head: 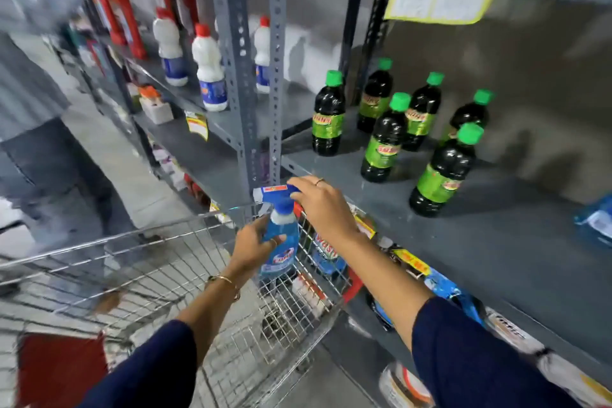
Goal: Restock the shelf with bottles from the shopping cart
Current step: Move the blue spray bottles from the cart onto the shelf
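Over the wire shopping cart [139, 275], my left hand [253, 247] grips the blue spray bottle [280, 242] by its body while my right hand [323, 205] pinches its trigger head. Right of the upright post [238, 76], six green-capped bottles [385, 139] stand on the grey shelf [496, 242], leaving its front edge bare.

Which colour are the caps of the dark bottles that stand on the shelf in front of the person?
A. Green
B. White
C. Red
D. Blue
A. Each of the dark bottles on the grey shelf has a bright green cap; the red caps belong to the white bottles further left.
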`<state>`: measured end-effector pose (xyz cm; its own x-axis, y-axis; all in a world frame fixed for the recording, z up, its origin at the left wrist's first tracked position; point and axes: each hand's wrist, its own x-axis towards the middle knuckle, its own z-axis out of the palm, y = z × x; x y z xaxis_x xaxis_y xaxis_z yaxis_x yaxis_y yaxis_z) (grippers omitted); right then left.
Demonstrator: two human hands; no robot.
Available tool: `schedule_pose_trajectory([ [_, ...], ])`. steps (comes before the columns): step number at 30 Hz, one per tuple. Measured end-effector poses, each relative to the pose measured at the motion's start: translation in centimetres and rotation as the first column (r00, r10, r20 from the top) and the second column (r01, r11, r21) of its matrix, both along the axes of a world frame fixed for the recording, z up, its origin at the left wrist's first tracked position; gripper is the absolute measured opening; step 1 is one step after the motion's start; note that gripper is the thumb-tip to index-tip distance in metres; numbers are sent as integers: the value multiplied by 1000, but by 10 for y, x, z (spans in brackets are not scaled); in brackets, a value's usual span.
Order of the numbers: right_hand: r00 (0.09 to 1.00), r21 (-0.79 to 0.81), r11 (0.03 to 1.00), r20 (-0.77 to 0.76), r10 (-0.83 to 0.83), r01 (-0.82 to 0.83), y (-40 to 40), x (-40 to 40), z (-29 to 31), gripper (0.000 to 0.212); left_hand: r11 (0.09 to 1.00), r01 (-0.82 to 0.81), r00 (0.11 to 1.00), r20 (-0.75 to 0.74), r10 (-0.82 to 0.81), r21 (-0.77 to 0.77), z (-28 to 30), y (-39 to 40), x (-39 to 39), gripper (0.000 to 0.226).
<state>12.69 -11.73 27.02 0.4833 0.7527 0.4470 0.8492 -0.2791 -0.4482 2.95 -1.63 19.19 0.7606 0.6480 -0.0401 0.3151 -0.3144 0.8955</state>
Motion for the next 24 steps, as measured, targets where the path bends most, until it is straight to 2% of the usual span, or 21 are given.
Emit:
schedule_pose_trajectory([
  [4, 991, 215, 972, 73, -113, 95, -46, -2, 51, 28, 996, 91, 985, 150, -91, 8, 54, -36, 9, 49],
  [7, 973, 329, 933, 125, -194, 144, -98, 5, 88, 41, 976, 216, 952, 218, -217, 27, 93, -80, 31, 33],
  [11, 941, 440, 869, 130, -313, 228, -164, 23, 123, 41, 923, 380, 873, 308, -379, 57, 136, -150, 60, 28],
  [14, 892, 456, 841, 188, -410, 291, -211, 36, 136, 39, 881, 472, 816, 357, -455, 44, 147, -200, 85, 16],
  [17, 831, 441, 814, 226, -508, 378, -258, 49, 136, 39, 819, 574, 766, 363, -531, -11, 146, -248, 115, 24],
  [19, 795, 416, 785, 203, -571, 458, -289, 60, 132, 39, 796, 603, 758, 350, -551, -55, 142, -276, 136, 30],
  [22, 746, 402, 709, 90, -660, 579, -328, 73, 126, 34, 776, 626, 750, 326, -575, -71, 139, -310, 164, 49],
  [24, 703, 385, 668, 66, -708, 636, -348, 83, 125, 35, 758, 650, 735, 306, -605, -63, 137, -327, 182, 45],
])
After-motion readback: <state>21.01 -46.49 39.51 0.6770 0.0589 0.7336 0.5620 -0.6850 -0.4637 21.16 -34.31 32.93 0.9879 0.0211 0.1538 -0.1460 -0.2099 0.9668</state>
